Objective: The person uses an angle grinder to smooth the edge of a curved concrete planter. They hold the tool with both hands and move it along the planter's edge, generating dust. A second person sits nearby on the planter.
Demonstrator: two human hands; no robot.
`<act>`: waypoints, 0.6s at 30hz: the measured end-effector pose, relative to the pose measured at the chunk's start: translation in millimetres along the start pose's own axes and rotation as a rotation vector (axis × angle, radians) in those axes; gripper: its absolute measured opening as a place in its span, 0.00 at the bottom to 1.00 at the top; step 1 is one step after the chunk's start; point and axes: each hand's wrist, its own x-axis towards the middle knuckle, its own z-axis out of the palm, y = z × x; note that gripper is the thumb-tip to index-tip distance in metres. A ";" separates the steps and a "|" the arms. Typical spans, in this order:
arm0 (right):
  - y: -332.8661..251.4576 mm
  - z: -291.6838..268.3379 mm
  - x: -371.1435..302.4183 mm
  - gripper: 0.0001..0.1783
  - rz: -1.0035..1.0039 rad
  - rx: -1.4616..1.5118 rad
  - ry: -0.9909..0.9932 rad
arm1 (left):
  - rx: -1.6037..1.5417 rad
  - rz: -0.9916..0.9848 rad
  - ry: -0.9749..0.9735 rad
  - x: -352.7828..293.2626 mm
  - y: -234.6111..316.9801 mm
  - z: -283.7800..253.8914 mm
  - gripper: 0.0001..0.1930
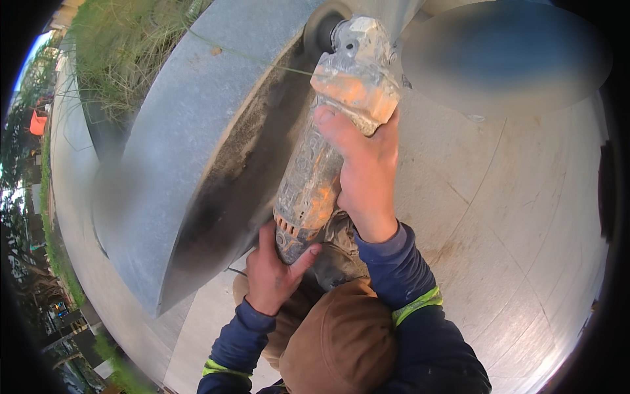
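Note:
Both hands hold a dusty orange-and-grey angle grinder (305, 180), its body slanting from the near middle up to the right. My left hand (272, 276) wraps round its rear end, below the vent slots. Nearer the gear head, my right hand (364, 167) grips the body, thumb across the top. The grinder's round disc (323, 31) looks smeared and lies against the far part of a grey concrete slab's edge (246, 121); whether it touches I cannot tell. The slab's smooth top (190, 125) curves along the left, above a dark, rough side face.
Long grass (134, 56) grows behind the slab at the far left, one blade reaching over to the grinder. Pale paving (485, 249) with thin cracks spreads on the right. Rounded brown cloth (341, 335) sits between my forearms. An orange object (38, 123) stands far left.

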 end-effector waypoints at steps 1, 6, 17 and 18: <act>1.1 -1.5 -1.0 0.33 0.010 0.005 0.012 | -0.012 -0.044 -0.018 -1.9 0.7 0.2 0.34; 37.6 -25.4 0.8 0.36 0.182 0.119 0.157 | 0.070 -0.218 -0.127 -1.5 1.5 3.7 0.32; 13.1 -12.6 -6.1 0.38 0.036 0.023 -0.001 | -0.009 -0.025 0.011 -11.3 -9.2 6.7 0.36; 19.3 -17.2 -4.5 0.38 0.056 0.035 0.022 | -0.011 -0.033 0.016 -11.7 -10.7 7.7 0.36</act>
